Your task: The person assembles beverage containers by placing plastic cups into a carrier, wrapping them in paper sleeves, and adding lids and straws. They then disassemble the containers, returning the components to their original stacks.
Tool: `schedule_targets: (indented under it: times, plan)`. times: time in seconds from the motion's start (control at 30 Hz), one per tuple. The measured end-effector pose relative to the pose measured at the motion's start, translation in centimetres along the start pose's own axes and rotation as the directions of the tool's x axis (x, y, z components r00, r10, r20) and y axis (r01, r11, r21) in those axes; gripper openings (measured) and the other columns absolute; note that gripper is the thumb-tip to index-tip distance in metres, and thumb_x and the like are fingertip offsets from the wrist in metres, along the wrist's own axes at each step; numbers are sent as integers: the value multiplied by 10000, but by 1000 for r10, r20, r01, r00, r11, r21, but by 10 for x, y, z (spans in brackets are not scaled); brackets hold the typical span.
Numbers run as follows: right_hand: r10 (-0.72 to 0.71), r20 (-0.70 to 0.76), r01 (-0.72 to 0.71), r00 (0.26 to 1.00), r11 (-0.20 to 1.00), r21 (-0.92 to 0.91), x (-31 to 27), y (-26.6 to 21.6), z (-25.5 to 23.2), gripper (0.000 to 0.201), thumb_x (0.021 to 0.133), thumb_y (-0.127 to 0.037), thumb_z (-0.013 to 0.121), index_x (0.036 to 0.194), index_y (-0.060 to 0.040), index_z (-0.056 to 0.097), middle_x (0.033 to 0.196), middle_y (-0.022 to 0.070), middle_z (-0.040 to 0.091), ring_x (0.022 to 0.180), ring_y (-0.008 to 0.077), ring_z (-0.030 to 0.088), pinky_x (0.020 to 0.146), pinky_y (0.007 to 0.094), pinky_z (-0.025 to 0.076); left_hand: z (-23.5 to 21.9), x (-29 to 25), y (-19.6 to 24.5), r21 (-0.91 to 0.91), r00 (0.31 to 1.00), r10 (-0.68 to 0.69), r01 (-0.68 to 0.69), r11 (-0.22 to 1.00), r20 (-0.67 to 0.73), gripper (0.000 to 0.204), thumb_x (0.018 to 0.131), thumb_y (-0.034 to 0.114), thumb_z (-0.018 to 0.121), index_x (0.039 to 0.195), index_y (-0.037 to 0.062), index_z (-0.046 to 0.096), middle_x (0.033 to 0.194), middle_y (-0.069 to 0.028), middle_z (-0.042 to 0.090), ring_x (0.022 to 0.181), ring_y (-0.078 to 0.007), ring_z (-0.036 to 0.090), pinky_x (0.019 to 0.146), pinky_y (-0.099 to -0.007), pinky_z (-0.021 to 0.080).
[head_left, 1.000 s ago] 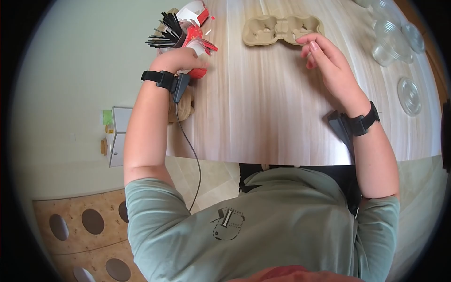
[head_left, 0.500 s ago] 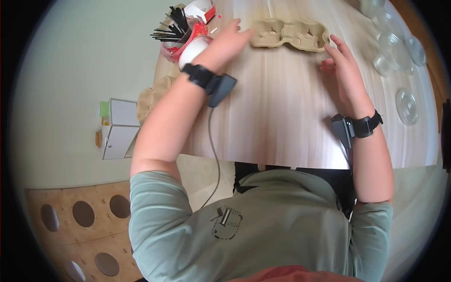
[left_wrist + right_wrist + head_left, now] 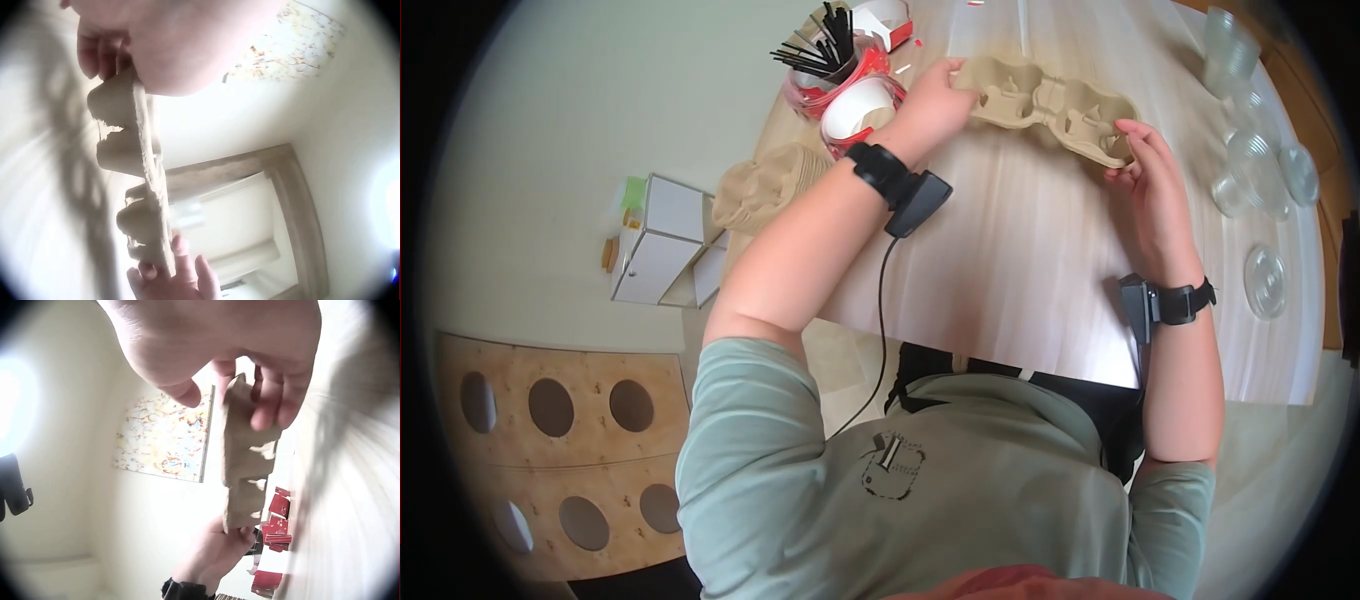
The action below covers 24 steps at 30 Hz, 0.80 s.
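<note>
A beige moulded-pulp cup carrier (image 3: 1050, 105) with two cup wells is held between the hands. My left hand (image 3: 937, 112) grips its left end; in the left wrist view, fingers lie under the carrier (image 3: 115, 103). At the other end, my right hand (image 3: 1157, 190) holds the corner. The right wrist view shows its fingers on both faces of the carrier (image 3: 244, 453), with the thumb apart from it. A shadow falls on the table beside the carrier.
More pulp carriers (image 3: 765, 185) are stacked at the table's left edge. Behind them stand a container of black straws (image 3: 835, 45) and a white-and-red tub (image 3: 860, 105). Clear plastic cups (image 3: 1230, 55) and a clear lid (image 3: 1265, 282) lie along the right side.
My left hand has left the red and white items and taken the carrier's left end. My right hand now grips the right end. The carrier is now tilted, and the head view has shifted.
</note>
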State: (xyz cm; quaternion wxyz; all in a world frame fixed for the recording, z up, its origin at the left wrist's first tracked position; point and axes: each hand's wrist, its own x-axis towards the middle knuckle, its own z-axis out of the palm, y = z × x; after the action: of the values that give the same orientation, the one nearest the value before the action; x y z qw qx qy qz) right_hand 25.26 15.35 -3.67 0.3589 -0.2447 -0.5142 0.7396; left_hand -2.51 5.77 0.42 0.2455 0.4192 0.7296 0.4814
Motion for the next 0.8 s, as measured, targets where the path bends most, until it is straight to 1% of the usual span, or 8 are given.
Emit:
schedule_targets:
  times: [0.07,0.13,0.2,0.3,0.37,0.47,0.63,0.8]
  plan:
    - [-62,63,54,996,991,119,-11,-14,16,392,1051,-294,539,1367,-66,579,1150,41,666,891,119,617,909,281,493,-27,-11,8,-25,992,115,-116,993,-41,419,924,83,645,1319,-49,600,1151,-108,708,1035,-177,668,891,-305,519]
    - [-33,133,18,991,994,107,-13,-15,13,393,1052,-283,536,1376,-65,572,1186,54,669,905,118,624,922,288,493,-62,-34,43,154,996,45,-33,987,-78,440,918,85,659,1339,-27,597,1121,-94,711,1033,-172,667,880,-300,520]
    - [-17,149,5,989,996,85,-14,-15,14,396,1052,-275,535,1384,-61,566,1199,59,669,908,116,626,928,292,493,-106,-45,51,110,990,42,-27,994,-136,432,930,88,652,1348,-10,600,1131,-88,711,1019,-159,664,877,-308,523]
    - [-12,110,7,994,999,50,-15,-13,17,396,1051,-268,539,1384,-55,561,1178,54,666,898,115,621,925,293,494,-181,-73,61,212,963,-66,124,969,-261,444,994,165,625,1428,89,570,1209,-14,682,1049,-111,635,862,-279,498]
    - [-15,102,11,995,999,47,-14,-12,16,386,1050,-264,540,1373,-54,565,1157,47,663,892,114,617,918,290,493,-231,-97,58,262,915,-101,216,941,-390,428,1003,200,603,1424,123,578,1175,22,680,1051,-90,608,889,-279,461]
    - [-10,104,7,995,1000,28,-10,-8,11,360,1048,-255,544,1344,-52,577,1111,37,651,883,114,610,900,279,491,-288,-133,44,303,855,-202,376,876,-477,403,1003,235,581,1398,154,596,1141,41,676,1026,-79,590,890,-293,437]
    - [12,97,-13,995,1000,14,-5,1,7,321,1045,-246,556,1296,-50,597,1066,27,634,866,112,608,876,270,493,-318,-171,0,221,742,-306,518,826,-596,385,968,194,593,1344,123,633,1084,24,699,934,-75,598,791,-276,458]
    - [16,82,-16,996,1000,4,-3,5,4,309,1046,-251,561,1277,-50,606,1045,21,625,855,102,608,862,266,497,-336,-180,-48,209,718,-383,587,782,-581,387,951,217,609,1333,159,638,1006,67,686,867,-59,559,750,-276,423]
